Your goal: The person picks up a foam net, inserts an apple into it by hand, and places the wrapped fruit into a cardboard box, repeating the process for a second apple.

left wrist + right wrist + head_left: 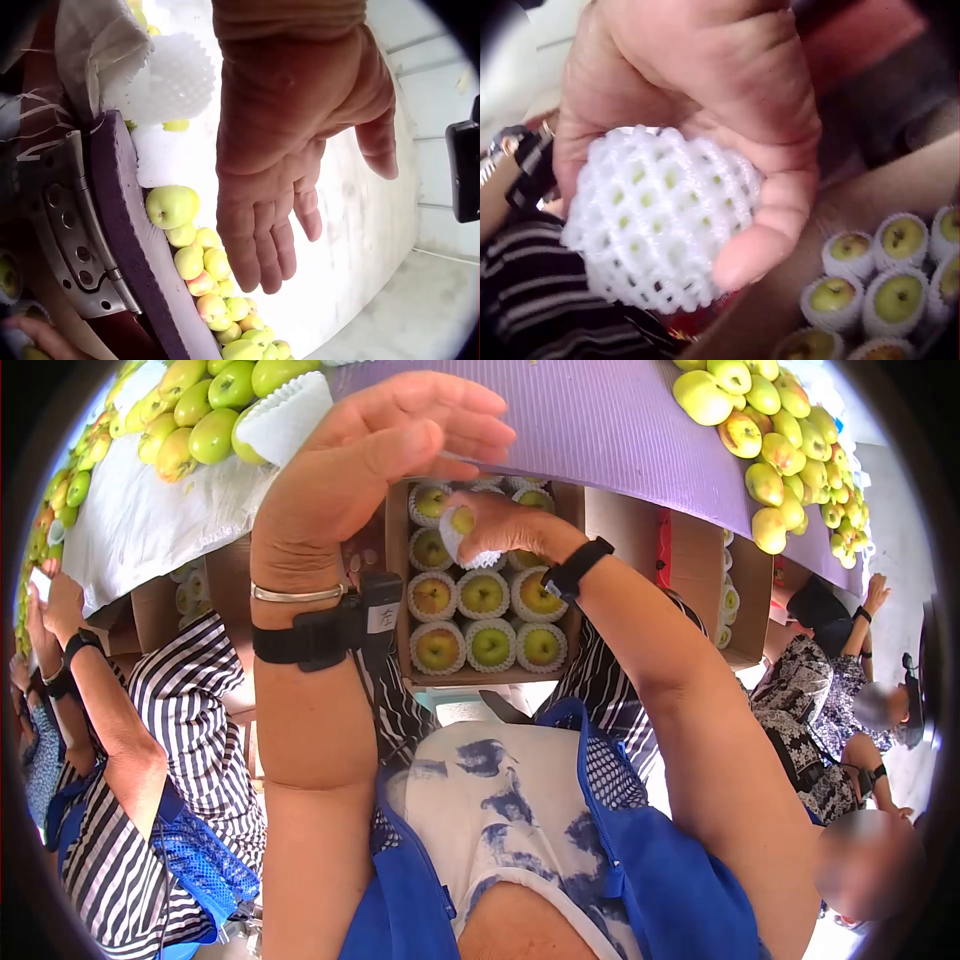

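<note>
My right hand (515, 525) holds an apple in a white foam net (660, 225), fingers curled round it, above an open cardboard box (575, 645). In the box sit rows of netted green and reddish apples (483, 594), stems up. My left hand (365, 475) is raised by the table's edge with its fingers extended and its palm bare. Behind that hand, a loose white foam net (290, 418) lies beside a heap of apples (205, 410).
A purple sheet covers the table (600, 420) ahead, with more loose apples (770, 450) at its right. Other cardboard boxes (748, 615) stand under the table on both sides. People sit or stand to the left and right; one on the left wears striped clothes (195, 700).
</note>
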Available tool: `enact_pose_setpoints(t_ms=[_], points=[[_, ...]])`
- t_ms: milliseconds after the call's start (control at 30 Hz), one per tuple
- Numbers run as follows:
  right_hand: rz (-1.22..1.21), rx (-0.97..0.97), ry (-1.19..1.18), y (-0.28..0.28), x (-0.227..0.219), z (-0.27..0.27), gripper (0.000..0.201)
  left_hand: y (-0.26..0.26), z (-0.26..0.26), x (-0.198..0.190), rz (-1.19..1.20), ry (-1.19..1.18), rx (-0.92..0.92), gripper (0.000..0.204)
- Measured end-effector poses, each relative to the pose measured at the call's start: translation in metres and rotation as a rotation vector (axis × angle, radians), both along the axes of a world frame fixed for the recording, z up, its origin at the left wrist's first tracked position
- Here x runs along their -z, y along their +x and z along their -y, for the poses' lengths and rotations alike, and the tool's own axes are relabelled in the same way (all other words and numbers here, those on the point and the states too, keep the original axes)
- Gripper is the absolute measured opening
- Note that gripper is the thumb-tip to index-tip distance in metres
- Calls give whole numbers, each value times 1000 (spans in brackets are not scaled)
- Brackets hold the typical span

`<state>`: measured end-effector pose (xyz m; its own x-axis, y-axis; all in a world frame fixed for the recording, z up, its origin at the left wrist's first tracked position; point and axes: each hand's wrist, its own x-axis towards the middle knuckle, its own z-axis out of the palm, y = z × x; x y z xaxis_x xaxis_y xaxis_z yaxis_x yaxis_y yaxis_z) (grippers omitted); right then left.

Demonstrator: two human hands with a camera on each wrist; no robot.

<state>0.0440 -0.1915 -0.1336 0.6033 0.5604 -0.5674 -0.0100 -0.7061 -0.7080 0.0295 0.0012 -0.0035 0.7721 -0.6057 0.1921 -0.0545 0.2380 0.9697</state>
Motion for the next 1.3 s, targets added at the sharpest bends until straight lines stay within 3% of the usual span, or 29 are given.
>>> enact_pose_setpoints(t_ms=[133, 300, 500, 600, 833, 900, 1133, 1300], points=[[101, 81, -121, 1, 26, 2, 73, -12, -9, -6, -46, 107, 49, 62], [84, -9, -292, -1, 22, -12, 76, -22, -30, -8, -96, 96, 8, 61], [258, -154, -442, -15, 47, -25, 77, -26, -37, -7, -106, 83, -2, 62], [231, -55, -396, -21, 59, -27, 75, -28, -40, -6, -125, 46, -2, 62], [425, -6, -3, -18, 97, -48, 79, -36, -41, -9, -142, 49, -54, 61], [519, 17, -21, -19, 101, -54, 80, -38, -40, -9, -146, 40, -72, 61], [420, -19, -161, -32, 111, -61, 85, -46, -39, -8, -126, 56, -136, 63], [359, -25, -55, -22, 122, -56, 71, -48, -41, -8, -104, 76, -151, 64]])
